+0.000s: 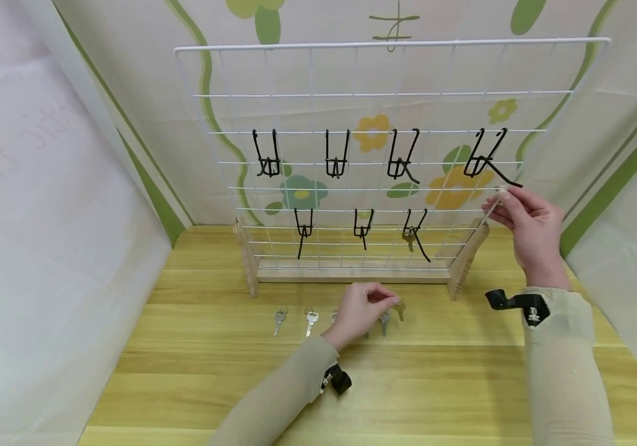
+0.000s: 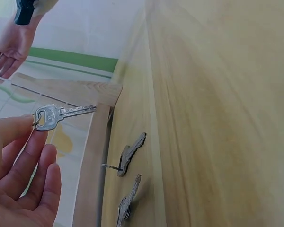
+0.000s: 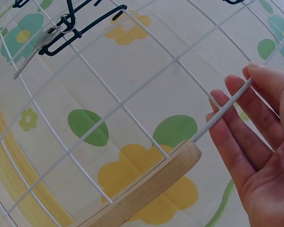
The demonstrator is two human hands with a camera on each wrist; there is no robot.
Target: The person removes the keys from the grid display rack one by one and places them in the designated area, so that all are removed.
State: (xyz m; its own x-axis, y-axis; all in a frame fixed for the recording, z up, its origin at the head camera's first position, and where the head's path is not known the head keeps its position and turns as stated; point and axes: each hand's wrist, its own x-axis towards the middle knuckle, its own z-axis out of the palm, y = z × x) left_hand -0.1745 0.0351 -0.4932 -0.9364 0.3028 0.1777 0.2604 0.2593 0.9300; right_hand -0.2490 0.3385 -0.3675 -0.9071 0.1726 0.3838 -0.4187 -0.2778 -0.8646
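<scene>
Over the table in front of the rack, my left hand pinches the ring of a silver key between thumb and forefinger. The key's blade points away from the fingertips. My right hand grips the right edge wire of the white wire grid rack, thumb on one side and fingers behind. In the right wrist view this grip lies just above the wooden foot. Black hooks hang in two rows on the grid. One lower-right hook carries a key by its ring.
Several keys with rings lie in a row on the wooden table, among them a grey key and a silver key; my left hand partly covers the row. A flowered white cloth stands behind the rack. Long hooks jut forward.
</scene>
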